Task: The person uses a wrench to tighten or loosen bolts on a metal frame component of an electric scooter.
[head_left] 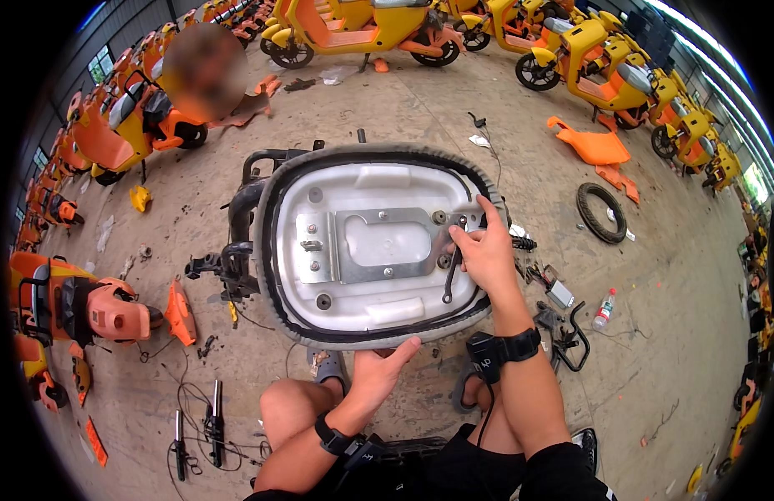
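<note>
Over a black metal frame [239,209], a grey-rimmed white plastic seat [353,301] is steadied by the left hand [377,374], a black metal wrench [452,275] is held in the right hand's [487,255] fingers, and bolt work on the seated silver bracket [330,248] seems unfinished.

Smooth plastic base [353,303], metal plate [332,247]

Fisheye view from head height, facing down and forward, close above the upturned seat [387,242]

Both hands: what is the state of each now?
Left hand: at the seat's near edge, grip hidden.
Right hand: thumb on the wrench, grip unclear.
</note>
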`<state>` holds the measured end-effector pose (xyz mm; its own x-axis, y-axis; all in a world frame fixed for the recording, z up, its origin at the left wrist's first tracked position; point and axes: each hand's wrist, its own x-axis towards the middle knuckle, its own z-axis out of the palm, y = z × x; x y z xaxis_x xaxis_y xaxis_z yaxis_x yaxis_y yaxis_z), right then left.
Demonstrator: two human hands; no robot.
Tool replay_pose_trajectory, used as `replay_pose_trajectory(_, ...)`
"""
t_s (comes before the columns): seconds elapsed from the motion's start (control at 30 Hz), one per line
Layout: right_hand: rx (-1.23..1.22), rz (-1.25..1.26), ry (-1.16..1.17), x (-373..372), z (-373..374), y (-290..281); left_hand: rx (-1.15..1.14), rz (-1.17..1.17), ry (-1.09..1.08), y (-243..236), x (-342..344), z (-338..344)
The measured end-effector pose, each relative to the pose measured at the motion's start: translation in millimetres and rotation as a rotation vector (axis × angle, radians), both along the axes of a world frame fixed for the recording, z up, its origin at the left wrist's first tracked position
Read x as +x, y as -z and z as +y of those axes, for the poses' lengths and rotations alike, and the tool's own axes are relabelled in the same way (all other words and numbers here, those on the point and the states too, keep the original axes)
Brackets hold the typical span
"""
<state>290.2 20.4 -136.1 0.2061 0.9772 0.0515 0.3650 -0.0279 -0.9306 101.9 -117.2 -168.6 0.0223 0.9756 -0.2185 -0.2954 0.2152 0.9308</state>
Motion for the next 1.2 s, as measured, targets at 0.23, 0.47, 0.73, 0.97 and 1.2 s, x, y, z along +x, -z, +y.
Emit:
replay_pose_trajectory(0.23,0.010,0.338,-0.017,-13,-5,-7,0.017,-0.009,-0.006,3,-1,1)
replay_pose_trajectory(0.47,-0.009,0.511,-0.070,-7,-9,-3,-0.027,0.031,0.018,7,-5,0)
replay_pose_trajectory(0.73,0.194,0.491,0.049,4,-9,-9,-0.016,0.005,0.021,2,-4,0)
replay_pose_trajectory(0.97,0.403,0.160,0.226,20,-24,-38,-0.010,-0.008,-0.043,-3,-2,-1)
replay_pose_trajectory(1.2,0.275,-0.533,0.032,30,-29,-21,0.003,-0.006,-0.088,-4,-1,-3)
